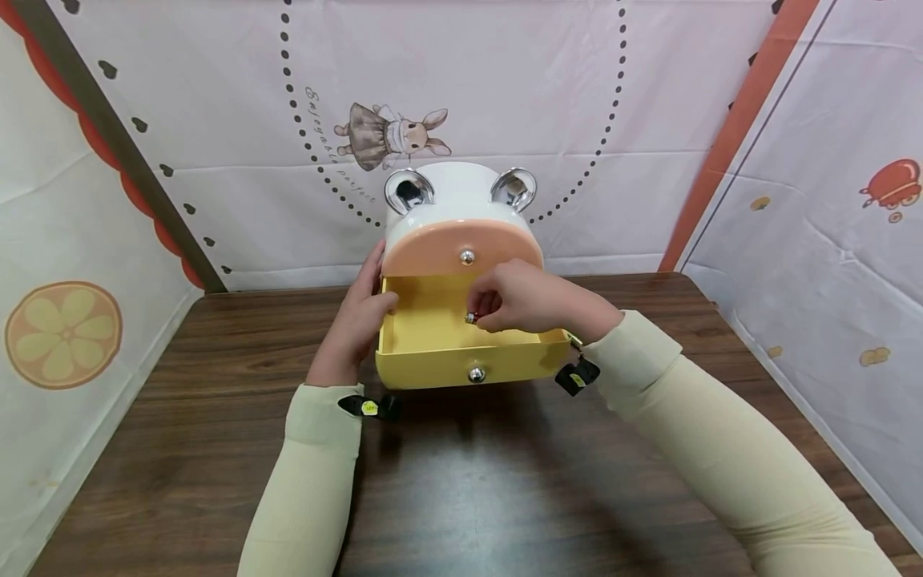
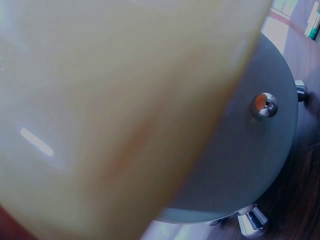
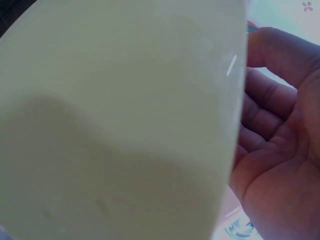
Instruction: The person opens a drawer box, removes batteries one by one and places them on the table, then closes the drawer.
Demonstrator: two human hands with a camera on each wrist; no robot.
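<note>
A small storage cabinet with a white top [image 1: 457,180] and an orange upper drawer [image 1: 433,248] stands at the back of the table. Its yellow lower drawer [image 1: 425,369] is pulled out, with a round silver knob. My left hand [image 1: 358,316] grips the drawer's left side, thumb over the rim and fingers along the outside. Over the drawer, my right hand [image 1: 522,296] pinches a small silver-and-red item [image 1: 471,317] between thumb and fingertips; its kind I cannot tell. In the right wrist view, the drawer wall [image 3: 125,100] covers part of my right hand [image 3: 280,125].
Two shiny silver ears [image 1: 409,191] stick up from the cabinet. A dark wooden table [image 1: 461,497] lies beneath it. Printed cloth [image 1: 505,80] hangs behind and at both sides. The left wrist view shows a silver knob [image 2: 264,106] and a metal foot [image 2: 252,222].
</note>
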